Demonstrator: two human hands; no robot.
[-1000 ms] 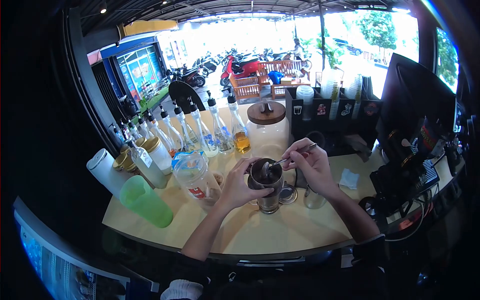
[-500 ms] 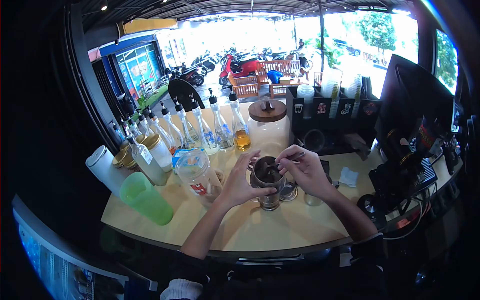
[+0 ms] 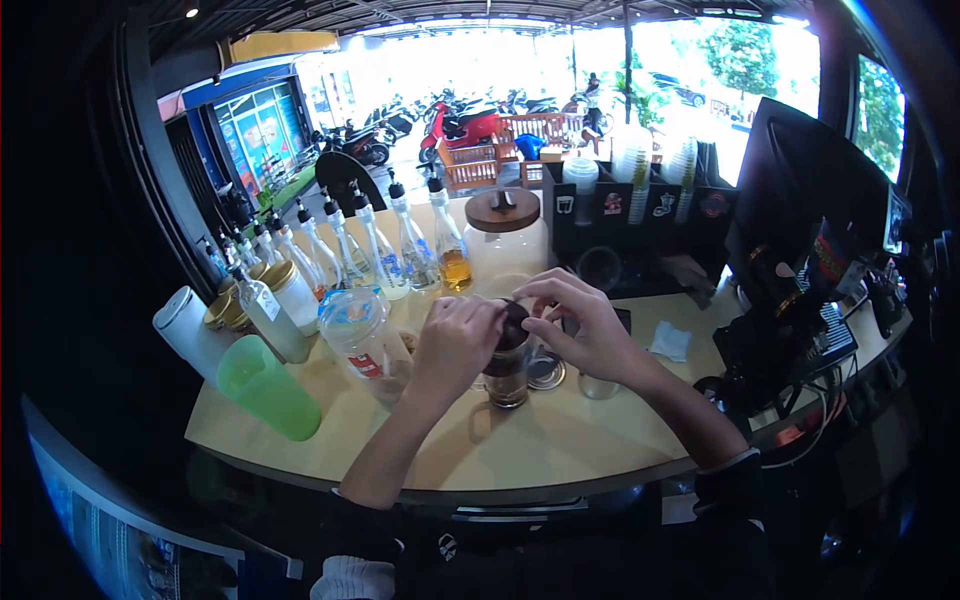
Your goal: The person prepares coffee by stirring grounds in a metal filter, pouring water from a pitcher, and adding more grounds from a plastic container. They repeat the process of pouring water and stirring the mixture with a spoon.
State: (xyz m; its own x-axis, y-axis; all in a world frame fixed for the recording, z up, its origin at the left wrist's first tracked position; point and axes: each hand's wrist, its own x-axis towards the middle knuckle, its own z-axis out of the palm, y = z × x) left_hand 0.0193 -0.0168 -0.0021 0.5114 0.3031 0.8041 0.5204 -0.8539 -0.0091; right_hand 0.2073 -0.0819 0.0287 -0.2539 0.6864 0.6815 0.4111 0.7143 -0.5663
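A metal cup with dark contents [image 3: 514,330] sits on top of a clear glass [image 3: 508,388] on the wooden counter [image 3: 430,450]. My left hand [image 3: 458,342] is at the cup's left side, its fingers closed together at the rim; what they pinch, if anything, is hidden. On the right side, my right hand [image 3: 580,325] has its thumb and curved fingers apart at the rim, and I cannot make out anything held between them. A round metal lid [image 3: 546,371] lies just right of the glass.
Left stand a green cup [image 3: 268,388], a clear plastic jar [image 3: 362,345] and several pump bottles [image 3: 414,240]. Behind the hands is a wooden-lidded jar [image 3: 506,245]. A black cup holder [image 3: 640,215], a white tissue [image 3: 671,341] and a dark machine [image 3: 765,350] are to the right.
My left hand has gone from spread around the cup to closed at its rim. My right hand's fingers have opened from a pinch. The view has shifted slightly.
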